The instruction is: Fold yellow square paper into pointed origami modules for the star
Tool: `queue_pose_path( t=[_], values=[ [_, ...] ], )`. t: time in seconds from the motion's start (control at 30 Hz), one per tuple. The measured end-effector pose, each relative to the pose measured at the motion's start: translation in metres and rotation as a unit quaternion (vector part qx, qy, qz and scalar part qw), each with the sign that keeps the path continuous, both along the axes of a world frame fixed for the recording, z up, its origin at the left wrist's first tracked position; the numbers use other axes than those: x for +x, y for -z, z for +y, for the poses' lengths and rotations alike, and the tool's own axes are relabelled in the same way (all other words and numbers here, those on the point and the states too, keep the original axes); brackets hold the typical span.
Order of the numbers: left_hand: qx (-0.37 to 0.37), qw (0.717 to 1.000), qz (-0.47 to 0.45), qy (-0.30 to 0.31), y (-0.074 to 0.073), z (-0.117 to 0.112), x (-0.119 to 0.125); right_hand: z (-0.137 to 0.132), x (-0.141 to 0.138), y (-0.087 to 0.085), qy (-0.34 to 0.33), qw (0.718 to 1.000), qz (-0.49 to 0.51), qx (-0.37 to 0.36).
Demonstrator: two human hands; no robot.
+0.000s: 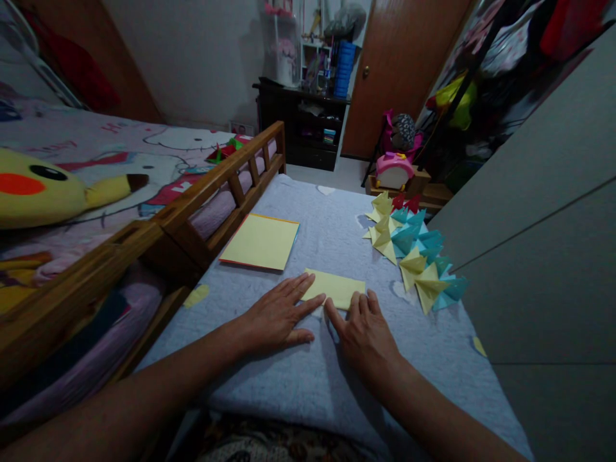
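Observation:
A pale yellow sheet of paper [338,287], folded into a long rectangle, lies flat on the cloth-covered table. My left hand [283,310] rests on its left end, fingers spread and stretched out. At the near edge, my right hand [360,324] presses down with its fingertips, the index finger set apart from the others. Both hands touch the paper without gripping it. Up and to the left sits a stack of square coloured paper [262,240], yellow on top. Folded paper pieces [409,237] in yellow, teal and red stand in rows on the right.
A wooden bed rail [216,186] runs along the table's left side, with a yellow plush toy [43,189] on the bed beyond. A pale cabinet [543,269] borders the right. Behind the table are a dark shelf unit [301,125] and a pink toy [394,170].

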State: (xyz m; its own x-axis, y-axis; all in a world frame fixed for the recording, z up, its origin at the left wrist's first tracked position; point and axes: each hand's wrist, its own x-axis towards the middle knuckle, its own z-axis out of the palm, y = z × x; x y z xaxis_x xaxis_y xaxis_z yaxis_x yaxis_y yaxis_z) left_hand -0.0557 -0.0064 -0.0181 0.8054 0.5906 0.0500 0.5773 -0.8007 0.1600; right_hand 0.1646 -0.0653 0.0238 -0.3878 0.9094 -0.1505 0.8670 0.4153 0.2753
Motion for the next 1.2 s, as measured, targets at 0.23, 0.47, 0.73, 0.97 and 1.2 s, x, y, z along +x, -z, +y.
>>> queue_pose_path(
  t=[0.23,0.47,0.73,0.97,1.2],
  values=[
    [0.065,0.998,-0.001,-0.009,-0.003,-0.002,-0.010,-0.002,-0.001,0.006,-0.010,1.000,0.024,0.013],
    [0.133,0.990,-0.051,0.006,0.000,-0.015,-0.005,-0.001,-0.006,0.001,-0.001,1.000,0.027,-0.002],
    [0.116,0.993,-0.038,-0.010,-0.007,-0.016,-0.002,0.000,-0.010,-0.007,-0.007,1.000,-0.010,-0.013],
    [0.101,0.993,-0.050,-0.040,-0.011,-0.022,0.000,-0.006,0.005,0.003,-0.011,1.000,0.013,0.012],
    [0.105,0.992,-0.040,-0.058,-0.010,-0.027,-0.001,-0.013,0.028,0.012,-0.003,0.998,0.050,0.023]
  ],
)
